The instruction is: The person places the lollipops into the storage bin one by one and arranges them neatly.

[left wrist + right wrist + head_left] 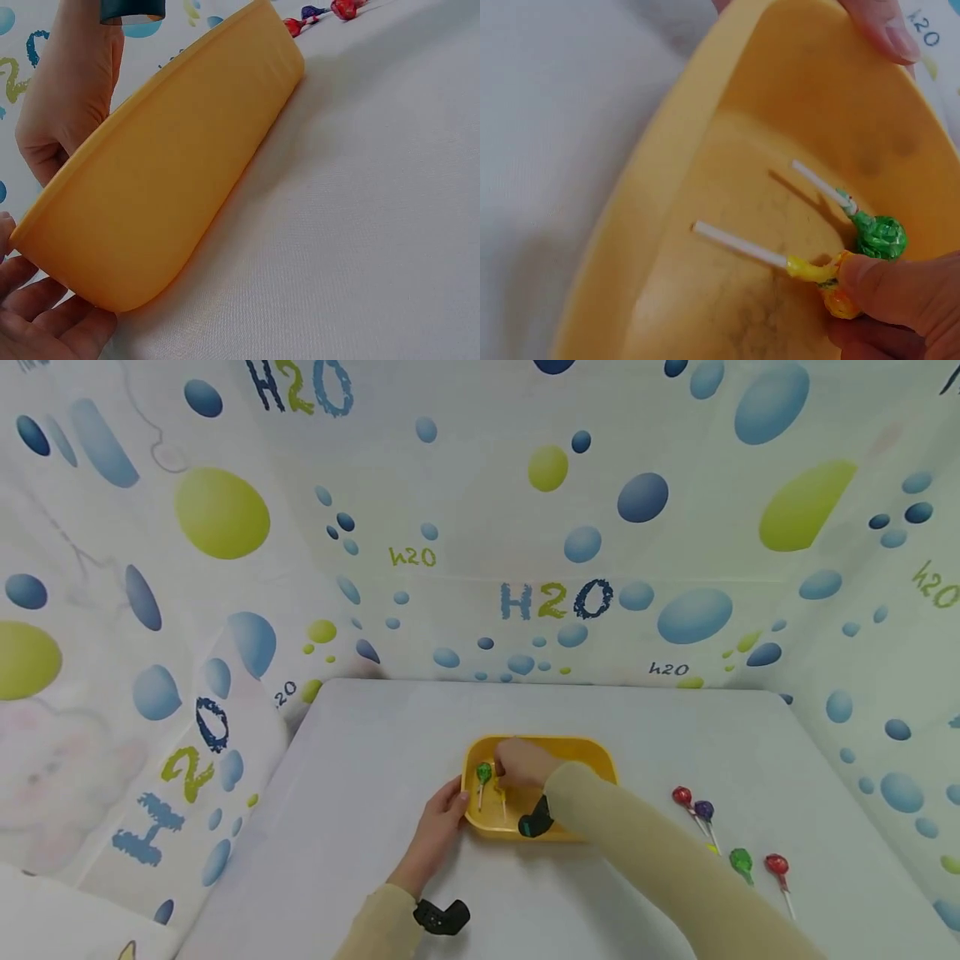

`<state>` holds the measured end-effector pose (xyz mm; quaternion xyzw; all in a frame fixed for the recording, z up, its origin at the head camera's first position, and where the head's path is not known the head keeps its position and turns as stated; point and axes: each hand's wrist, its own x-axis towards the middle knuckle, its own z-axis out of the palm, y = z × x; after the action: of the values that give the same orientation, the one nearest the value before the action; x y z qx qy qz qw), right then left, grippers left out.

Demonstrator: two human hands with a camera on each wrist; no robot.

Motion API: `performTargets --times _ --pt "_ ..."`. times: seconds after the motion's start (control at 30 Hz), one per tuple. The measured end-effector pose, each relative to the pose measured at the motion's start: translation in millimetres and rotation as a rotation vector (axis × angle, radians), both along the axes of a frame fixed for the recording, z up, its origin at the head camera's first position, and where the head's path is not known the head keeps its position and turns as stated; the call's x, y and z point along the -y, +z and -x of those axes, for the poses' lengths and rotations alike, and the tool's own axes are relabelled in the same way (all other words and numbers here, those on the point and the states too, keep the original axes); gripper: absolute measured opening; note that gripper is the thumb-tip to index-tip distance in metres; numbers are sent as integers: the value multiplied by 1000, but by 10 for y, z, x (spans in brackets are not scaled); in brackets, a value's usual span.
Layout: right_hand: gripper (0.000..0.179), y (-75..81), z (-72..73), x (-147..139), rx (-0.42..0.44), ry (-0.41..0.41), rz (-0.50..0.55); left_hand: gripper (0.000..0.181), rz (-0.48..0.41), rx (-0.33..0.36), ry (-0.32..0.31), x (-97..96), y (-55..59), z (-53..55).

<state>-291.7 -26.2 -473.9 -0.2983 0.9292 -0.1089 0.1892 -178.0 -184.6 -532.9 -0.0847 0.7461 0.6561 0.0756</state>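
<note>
A yellow plastic tray (577,743) stands on the white table. My left hand (438,827) grips its left side, thumb over the rim and fingers against the outer wall, as the left wrist view also shows. Inside the tray, my right hand (528,764) pinches a yellow-wrapped lollipop (841,303) by its candy end between thumb and fingers. Its white stick points away from the hand, low over the tray floor. Right beside it, a green lollipop (881,238) lies in the tray near the left wall.
To the right of the tray lie several lollipops: a red one (682,796), a purple one (703,811), a green one (741,860) and another red one (777,865). A small yellow bit (712,849) shows among them beside my right sleeve. Bubble-printed sheets surround the table (390,718).
</note>
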Motion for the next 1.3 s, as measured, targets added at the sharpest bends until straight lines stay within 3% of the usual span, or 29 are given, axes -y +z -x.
performTargets --times 0.4,0.63,1.03,1.3 --pt "10 -105 -42 46 -1 -28 25 54 1 -12 -11 -2 32 -49" --pt "10 -145 -46 38 -25 -5 27 54 18 -9 -5 -11 36 -52" --pt "10 -131 -54 31 -22 7 13 54 16 -1 2 -32 82 -58" --pt "22 -33 -27 -71 5 -11 53 54 15 17 12 -54 69 -14"
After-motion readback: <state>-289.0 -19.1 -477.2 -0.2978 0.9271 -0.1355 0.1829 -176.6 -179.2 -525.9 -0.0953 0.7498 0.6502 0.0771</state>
